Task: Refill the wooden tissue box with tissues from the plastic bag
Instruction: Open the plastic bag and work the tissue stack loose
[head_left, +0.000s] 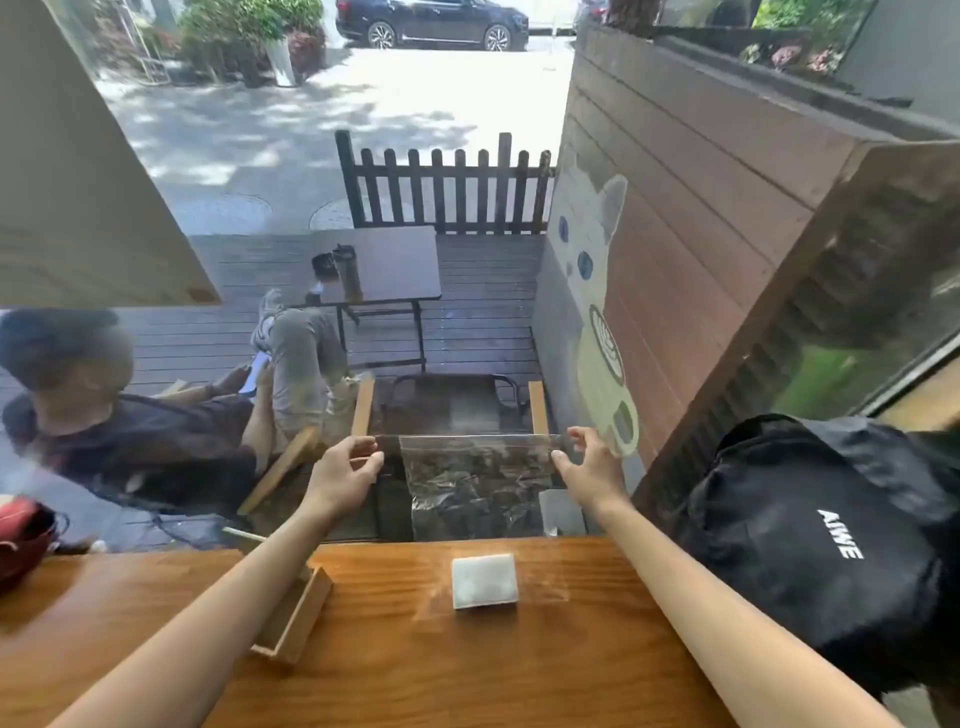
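Clear plastic zip bag (475, 480), crinkled and see-through, is held up in the air beyond the far edge of the glossy brown wooden desk (545, 665), stretched level between both hands. Nothing shows inside it. Left hand (345, 475) pinches the bag's upper left corner between thumb and fingertips; right hand (589, 467) pinches the upper right corner in the same manner. Both forearms are bare and reach forward over the desk.

White rectangular stack of folded tissues (484, 580) lies flat on the desk near the far edge, about midway between the two forearms, touching neither. Light wooden open-topped tissue box (296, 618) sits on the desk to the left of the stack, well apart from it, turned at an angle to the desk edge and partly hidden under the left forearm. Its contents cannot be determined.

Black fabric backpack with white lettering (810, 545) rests at the right end of the desk. A red item (21, 530) shows at the left end of the desk; its nature cannot be told.

Beyond the window glass lies a dark timber deck with a small grey folding table (395, 265) carrying a dark bottle (347, 270), and a seated person in a dark top (135, 441) at the left. A brown plank wall bearing a painted white cat (592, 244) stands at the right.
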